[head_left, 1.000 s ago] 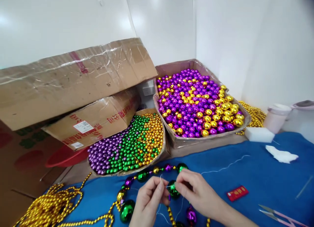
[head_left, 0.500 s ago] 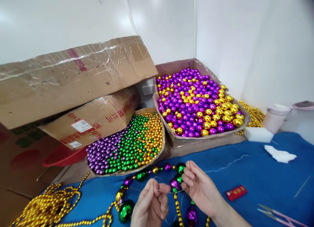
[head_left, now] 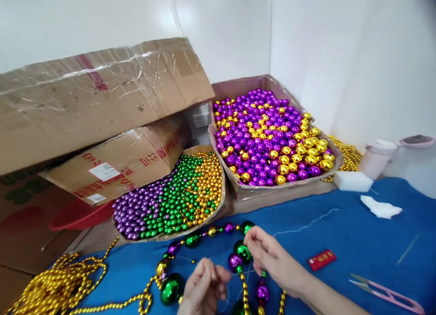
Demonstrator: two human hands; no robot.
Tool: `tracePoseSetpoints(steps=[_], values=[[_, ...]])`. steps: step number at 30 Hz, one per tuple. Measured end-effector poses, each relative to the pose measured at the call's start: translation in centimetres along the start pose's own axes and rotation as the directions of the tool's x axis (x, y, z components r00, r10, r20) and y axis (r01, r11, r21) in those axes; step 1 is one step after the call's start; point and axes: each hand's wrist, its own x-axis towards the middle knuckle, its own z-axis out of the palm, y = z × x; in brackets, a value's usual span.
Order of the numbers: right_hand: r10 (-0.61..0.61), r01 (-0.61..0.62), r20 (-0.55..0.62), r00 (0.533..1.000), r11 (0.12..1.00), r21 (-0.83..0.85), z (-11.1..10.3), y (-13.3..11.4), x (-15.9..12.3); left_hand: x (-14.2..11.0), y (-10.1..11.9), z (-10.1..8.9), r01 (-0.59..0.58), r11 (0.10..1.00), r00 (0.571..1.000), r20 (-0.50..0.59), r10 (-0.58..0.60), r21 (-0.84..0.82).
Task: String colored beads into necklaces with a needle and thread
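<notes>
My left hand point(head_left: 206, 285) is closed in a pinch on a thin clear thread point(head_left: 251, 274), much of which is too faint to follow. To its right, the curled fingers of my right hand point(head_left: 269, 256) also pinch the thread, right beside a big green bead point(head_left: 241, 250). A purple bead point(head_left: 235, 262) sits next to that one, between my hands. Both belong to a bead necklace point(head_left: 192, 240) of purple, green and gold beads, curving across the blue cloth point(head_left: 293, 260). Another large green bead point(head_left: 171, 288) lies left of my left hand.
Gold bead strands point(head_left: 51, 287) lie heaped at left. Behind stand a carton of small beads point(head_left: 223, 210) and a carton of purple and gold beads point(head_left: 245, 194). On the right are pink-handled thread snips point(head_left: 391, 294), a red packet point(head_left: 322, 259), a white foam block point(head_left: 353, 181) and white tissue point(head_left: 380, 207).
My hands have shifted slightly down and left in view, and the view itself has moved a little. The large green bead beside my right fingers now shows more fully.
</notes>
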Motion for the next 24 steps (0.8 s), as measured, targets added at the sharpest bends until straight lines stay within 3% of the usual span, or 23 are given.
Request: tracePoseSetpoints(steps=[2,4,6,7,10,12,17,20,24], values=[[-0.051,0.071,0.077,0.996,0.953,-0.295,0.6,-1.1,-0.3,-0.1,1.1,1.4,-0.176,0.968,0.981,-0.051,0.187,0.177],[-0.136,0.219,0.183,0.974,0.774,-0.594,1.4,-2.2,-0.5,0.1,2.3,2.9,-0.341,0.871,0.932,0.011,0.361,0.354],[-0.205,0.332,0.261,0.943,0.604,-0.725,2.1,-3.1,-0.7,0.4,3.1,4.2,-0.431,0.790,0.897,0.113,0.427,0.436],[-0.235,0.354,0.265,0.935,0.586,-0.729,2.3,-3.4,-0.8,0.7,3.4,4.7,-0.436,0.783,0.898,0.155,0.412,0.444],[-0.289,0.358,0.225,0.931,0.590,-0.724,2.3,-4.3,-1.2,1.6,3.5,5.3,-0.355,0.838,0.929,0.253,0.269,0.414],[-0.321,0.366,0.201,0.926,0.623,-0.692,1.8,-4.7,-1.2,2.2,3.2,5.4,-0.309,0.840,0.928,0.334,0.164,0.446],[-0.256,0.242,-0.007,0.967,0.924,-0.297,-0.5,-5.4,-0.6,3.4,2.4,5.5,-0.300,0.772,0.873,0.488,-0.014,0.560],[-0.232,0.214,-0.138,0.963,0.968,-0.132,-1.7,-5.5,0.1,3.9,1.8,5.8,-0.314,0.782,0.838,0.544,-0.038,0.538],[-0.222,0.221,-0.274,0.936,0.975,-0.035,-2.7,-4.9,1.5,4.7,0.9,6.2,-0.343,0.775,0.865,0.499,0.041,0.530]])
